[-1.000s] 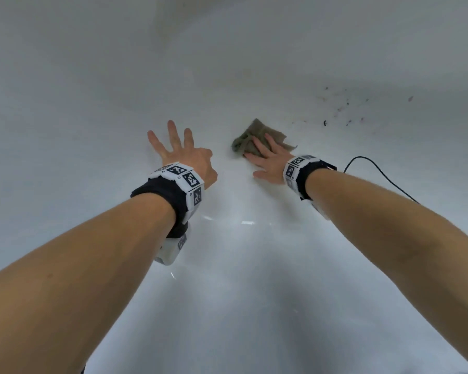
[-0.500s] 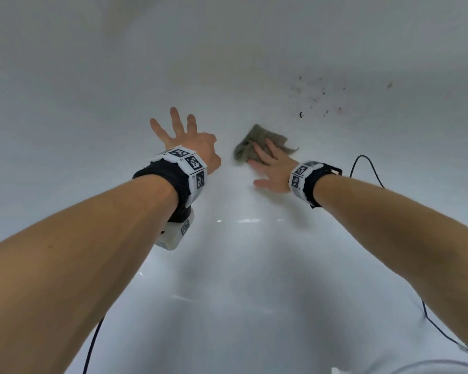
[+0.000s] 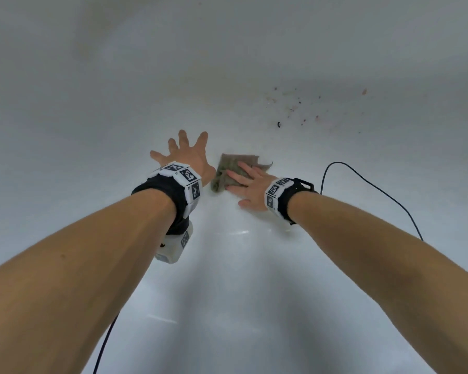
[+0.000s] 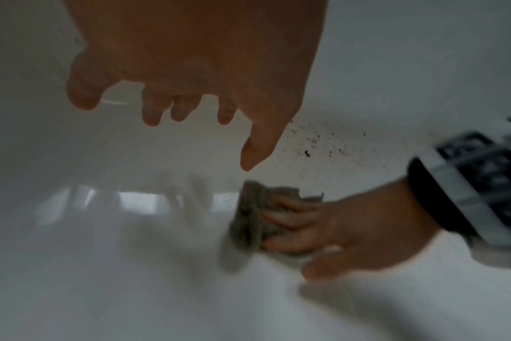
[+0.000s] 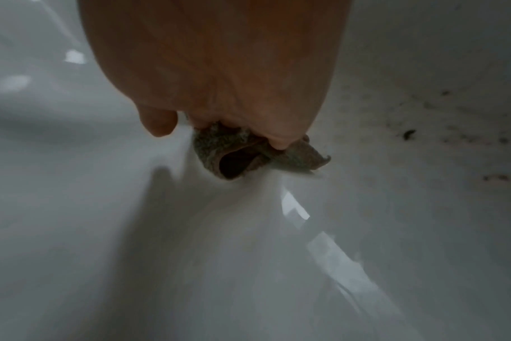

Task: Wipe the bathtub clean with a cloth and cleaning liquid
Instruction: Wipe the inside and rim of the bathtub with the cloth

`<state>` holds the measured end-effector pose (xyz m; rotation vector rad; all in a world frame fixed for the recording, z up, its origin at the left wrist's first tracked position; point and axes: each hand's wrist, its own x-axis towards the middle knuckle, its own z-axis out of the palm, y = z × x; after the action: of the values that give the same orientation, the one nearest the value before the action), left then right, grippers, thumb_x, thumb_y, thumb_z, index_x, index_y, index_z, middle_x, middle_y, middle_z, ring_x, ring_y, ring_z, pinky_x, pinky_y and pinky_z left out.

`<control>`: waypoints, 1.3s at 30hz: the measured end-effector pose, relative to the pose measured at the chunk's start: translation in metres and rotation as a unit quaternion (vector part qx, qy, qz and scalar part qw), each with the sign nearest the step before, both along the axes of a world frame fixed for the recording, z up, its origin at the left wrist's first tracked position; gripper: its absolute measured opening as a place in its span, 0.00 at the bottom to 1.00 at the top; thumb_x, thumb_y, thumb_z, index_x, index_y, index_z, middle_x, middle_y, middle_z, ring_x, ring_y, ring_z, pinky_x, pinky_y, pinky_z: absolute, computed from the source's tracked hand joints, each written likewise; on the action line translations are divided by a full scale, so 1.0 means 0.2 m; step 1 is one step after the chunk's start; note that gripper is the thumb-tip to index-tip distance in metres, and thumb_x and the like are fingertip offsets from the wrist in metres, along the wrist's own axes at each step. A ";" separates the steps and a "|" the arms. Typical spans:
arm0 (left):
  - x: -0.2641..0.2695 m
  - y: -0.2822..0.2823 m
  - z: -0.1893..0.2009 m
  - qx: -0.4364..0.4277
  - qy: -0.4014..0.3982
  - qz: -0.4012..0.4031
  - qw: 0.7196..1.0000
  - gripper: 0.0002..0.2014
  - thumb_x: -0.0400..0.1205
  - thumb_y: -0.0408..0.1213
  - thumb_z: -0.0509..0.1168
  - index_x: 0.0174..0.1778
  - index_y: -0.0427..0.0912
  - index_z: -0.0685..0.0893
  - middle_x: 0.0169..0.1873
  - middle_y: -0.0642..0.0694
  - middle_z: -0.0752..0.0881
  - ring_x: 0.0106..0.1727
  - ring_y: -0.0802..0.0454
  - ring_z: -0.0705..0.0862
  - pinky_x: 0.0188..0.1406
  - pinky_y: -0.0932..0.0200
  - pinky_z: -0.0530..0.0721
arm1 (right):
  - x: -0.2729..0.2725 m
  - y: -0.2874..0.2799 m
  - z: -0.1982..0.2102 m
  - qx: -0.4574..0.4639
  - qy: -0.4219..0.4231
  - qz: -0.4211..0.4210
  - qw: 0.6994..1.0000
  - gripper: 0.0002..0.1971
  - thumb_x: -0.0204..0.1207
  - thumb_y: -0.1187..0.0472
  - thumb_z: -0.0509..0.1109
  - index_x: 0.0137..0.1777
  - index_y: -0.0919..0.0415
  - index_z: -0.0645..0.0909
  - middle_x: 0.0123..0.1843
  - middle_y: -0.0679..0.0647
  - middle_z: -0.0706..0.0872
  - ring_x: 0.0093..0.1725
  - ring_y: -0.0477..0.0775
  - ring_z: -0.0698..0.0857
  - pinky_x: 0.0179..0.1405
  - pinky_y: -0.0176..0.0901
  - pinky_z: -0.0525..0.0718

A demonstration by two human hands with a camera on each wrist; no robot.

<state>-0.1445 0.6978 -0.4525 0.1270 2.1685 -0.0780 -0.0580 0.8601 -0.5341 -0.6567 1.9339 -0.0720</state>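
Observation:
A crumpled grey-brown cloth (image 3: 227, 168) (image 4: 253, 214) (image 5: 219, 150) lies on the white bathtub (image 3: 254, 279) floor near its curved far end. My right hand (image 3: 243, 182) (image 4: 321, 226) presses flat on the cloth with straight fingers, its thumb on the bare tub. My left hand (image 3: 185, 152) (image 4: 172, 108) hovers just left of the cloth with its fingers spread, holding nothing. Dark and reddish specks of dirt (image 3: 295, 109) (image 4: 315, 143) (image 5: 423, 136) dot the tub wall beyond and right of the cloth.
A thin black cable (image 3: 376, 190) runs from my right wrist band across the tub wall to the right. Another dark cable (image 3: 106, 344) hangs below my left forearm. The tub surface shines with reflected light.
My right hand has slid the cloth left and toward me, away from the dirt specks and close beside my left hand. The left hand stays spread.

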 end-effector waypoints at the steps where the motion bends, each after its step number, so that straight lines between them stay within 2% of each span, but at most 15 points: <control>1: 0.00 0.01 -0.01 0.003 0.005 0.011 1.000 0.39 0.79 0.48 0.63 0.82 0.59 0.48 0.84 0.41 0.46 0.83 0.35 0.50 0.72 0.22 0.53 | -0.08 0.00 0.00 0.011 0.013 -0.012 1.000 0.31 0.86 0.42 0.51 0.86 0.42 0.44 0.86 0.50 0.32 0.84 0.65 0.32 0.82 0.65 0.38; 7: -0.01 0.06 -0.06 -0.001 0.032 0.024 0.999 0.36 0.77 0.47 0.60 0.81 0.58 0.52 0.82 0.42 0.52 0.80 0.37 0.57 0.69 0.24 0.59 | -0.52 0.11 0.02 0.073 0.063 -0.128 0.987 0.32 0.85 0.39 0.49 0.85 0.42 0.42 0.87 0.51 0.33 0.84 0.67 0.34 0.78 0.72 0.41; 9: -0.03 0.08 -0.07 0.003 0.039 0.020 0.999 0.35 0.76 0.46 0.61 0.79 0.58 0.55 0.80 0.42 0.54 0.78 0.38 0.59 0.69 0.26 0.60 | -0.59 0.21 0.00 0.081 0.068 -0.186 0.977 0.32 0.85 0.39 0.49 0.86 0.41 0.42 0.87 0.50 0.34 0.84 0.66 0.33 0.80 0.70 0.41; 13: -0.04 0.10 -0.08 0.010 0.022 0.019 1.000 0.35 0.78 0.46 0.60 0.80 0.59 0.53 0.82 0.43 0.50 0.81 0.38 0.55 0.70 0.25 0.57 | -0.55 0.38 -0.06 0.072 0.080 -0.280 0.954 0.32 0.84 0.39 0.50 0.86 0.41 0.44 0.87 0.48 0.34 0.84 0.64 0.32 0.81 0.66 0.42; 16: -0.03 0.11 -0.07 0.007 0.018 0.011 1.000 0.34 0.79 0.47 0.59 0.81 0.59 0.54 0.83 0.43 0.50 0.81 0.38 0.55 0.70 0.23 0.57 | -0.45 0.45 -0.07 0.076 0.088 -0.329 0.937 0.35 0.83 0.36 0.50 0.86 0.43 0.42 0.86 0.51 0.32 0.84 0.65 0.33 0.83 0.64 0.41; 20: 0.00 0.09 -0.06 0.003 0.018 -0.001 1.000 0.33 0.79 0.47 0.59 0.81 0.57 0.56 0.83 0.42 0.50 0.82 0.38 0.53 0.70 0.22 0.55 | -0.16 0.43 -0.04 0.074 0.063 -0.279 0.955 0.40 0.80 0.32 0.51 0.86 0.46 0.41 0.86 0.52 0.31 0.83 0.67 0.31 0.82 0.63 0.39; 25: 0.06 0.10 -0.03 -0.003 0.009 0.000 1.000 0.32 0.78 0.47 0.59 0.79 0.57 0.58 0.82 0.42 0.53 0.81 0.37 0.55 0.70 0.23 0.56 | 0.26 0.23 0.03 0.024 0.019 -0.112 0.993 0.38 0.80 0.30 0.44 0.86 0.46 0.41 0.86 0.53 0.31 0.82 0.69 0.30 0.76 0.67 0.33; 28: 0.07 0.12 -0.03 -0.001 0.003 0.016 1.000 0.32 0.76 0.45 0.61 0.78 0.58 0.59 0.82 0.42 0.53 0.81 0.37 0.54 0.70 0.22 0.56 | 0.37 0.17 0.01 0.005 -0.011 -0.057 0.998 0.36 0.81 0.33 0.44 0.86 0.44 0.43 0.85 0.50 0.29 0.82 0.67 0.28 0.83 0.68 0.40; 32: 0.07 0.16 -0.04 0.001 -0.005 0.019 1.000 0.33 0.76 0.45 0.60 0.78 0.58 0.59 0.82 0.42 0.53 0.81 0.38 0.55 0.70 0.23 0.56 | 0.23 0.25 -0.02 0.022 0.005 -0.056 0.998 0.33 0.83 0.35 0.45 0.86 0.44 0.45 0.86 0.49 0.31 0.83 0.66 0.31 0.82 0.66 0.39; 35: 0.08 0.20 -0.05 0.003 -0.001 0.014 1.000 0.34 0.69 0.47 0.59 0.75 0.58 0.63 0.78 0.43 0.58 0.77 0.40 0.60 0.68 0.26 0.57 | -0.01 0.35 -0.04 0.058 0.041 -0.117 0.991 0.33 0.83 0.35 0.45 0.86 0.43 0.44 0.87 0.50 0.34 0.84 0.68 0.34 0.80 0.73 0.42; 37: 0.08 0.22 -0.07 0.000 0.002 0.009 1.000 0.33 0.72 0.47 0.59 0.76 0.58 0.62 0.78 0.44 0.58 0.78 0.39 0.60 0.69 0.25 0.58 | -0.21 0.45 -0.07 0.080 0.055 -0.149 0.984 0.34 0.83 0.34 0.44 0.86 0.44 0.44 0.87 0.52 0.36 0.84 0.70 0.36 0.80 0.77 0.46; 39: 0.09 0.25 -0.10 -0.007 0.007 0.000 1.000 0.32 0.76 0.46 0.59 0.78 0.59 0.59 0.80 0.44 0.56 0.80 0.38 0.58 0.69 0.24 0.58 | -0.38 0.56 -0.12 0.096 0.058 -0.194 0.975 0.35 0.82 0.34 0.43 0.86 0.46 0.45 0.87 0.55 0.37 0.84 0.71 0.36 0.80 0.75 0.46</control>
<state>-0.1272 0.7473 -0.4727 0.1184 2.1825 -0.0948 -0.1330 0.9730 -0.5579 -0.1515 2.1276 -0.0894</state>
